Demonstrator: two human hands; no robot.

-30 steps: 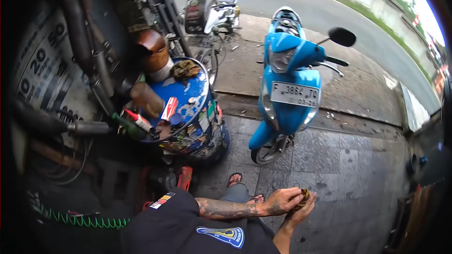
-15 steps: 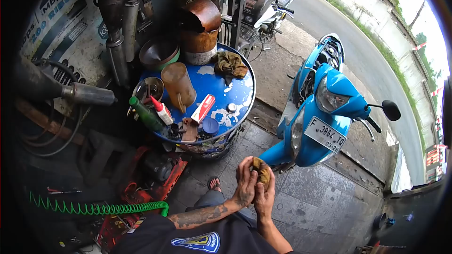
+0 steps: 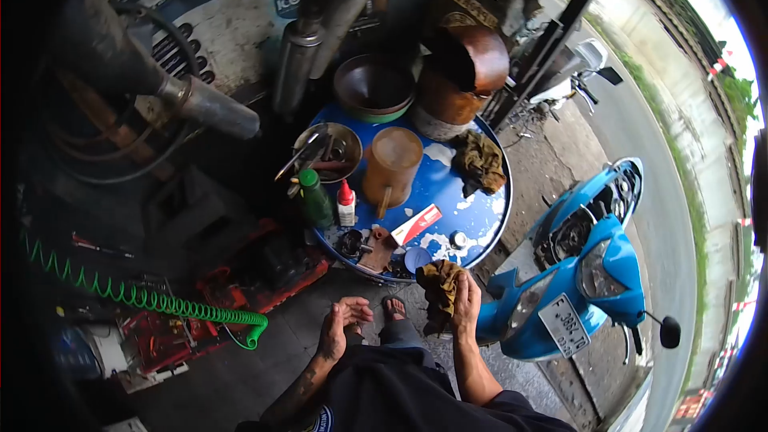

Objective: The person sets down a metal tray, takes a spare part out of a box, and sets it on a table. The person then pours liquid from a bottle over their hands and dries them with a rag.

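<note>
A crumpled brown-yellow rag (image 3: pixel 439 294) hangs from my right hand (image 3: pixel 466 309), whose fingers are closed on it near the front edge of the blue drum top (image 3: pixel 444 172). My left hand (image 3: pixel 342 326) is apart from it, lower left of the drum, fingers spread and nothing in them. On the drum top nearest my hands are a blue cap (image 3: pixel 417 258), a red and white box (image 3: pixel 416 225), a small silver round part (image 3: pixel 458 240), a red-capped white bottle (image 3: pixel 346 205) and a green bottle (image 3: pixel 315 198).
Further back on the drum stand a brownish jug (image 3: pixel 392 166), a metal bowl (image 3: pixel 340 152), a dark funnel bowl (image 3: pixel 374 84), a rusty container (image 3: pixel 448 98) and another rag (image 3: pixel 481 162). A blue scooter (image 3: pixel 580 280) is at right; a green coiled hose (image 3: pixel 168 304) at left.
My hands have separated: the left has let go and moved left with fingers spread, while the right keeps the rag, now hanging looser. The view has turned, shifting the drum and scooter rightward.
</note>
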